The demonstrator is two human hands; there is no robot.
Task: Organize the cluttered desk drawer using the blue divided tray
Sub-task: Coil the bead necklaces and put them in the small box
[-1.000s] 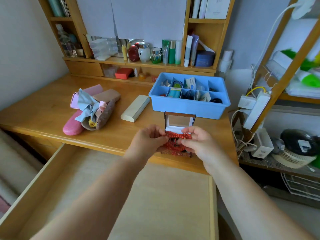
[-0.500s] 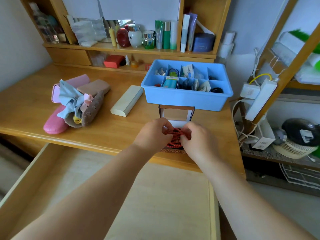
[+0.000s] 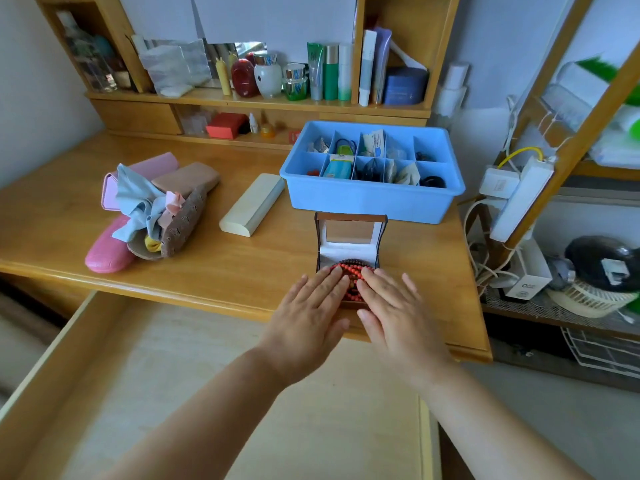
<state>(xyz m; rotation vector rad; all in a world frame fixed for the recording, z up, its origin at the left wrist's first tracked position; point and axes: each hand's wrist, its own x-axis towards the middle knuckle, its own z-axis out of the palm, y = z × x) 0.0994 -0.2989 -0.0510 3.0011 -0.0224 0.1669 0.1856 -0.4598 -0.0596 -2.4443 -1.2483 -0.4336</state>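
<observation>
Red beads [image 3: 350, 269] half hidden under flat left hand [image 3: 309, 308], right hand [image 3: 394, 308]

One blue tray [image 3: 370, 199], one jewellery box [image 3: 349, 233], four glasses cases [image 3: 254, 204], two hands [image 3: 308, 313].

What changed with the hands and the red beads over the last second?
Both hands let go: the left hand and right hand, which pinched the red beads above the small open box, now lie flat over them, beads lowered into the box. The blue tray and cream case stayed put.
</observation>
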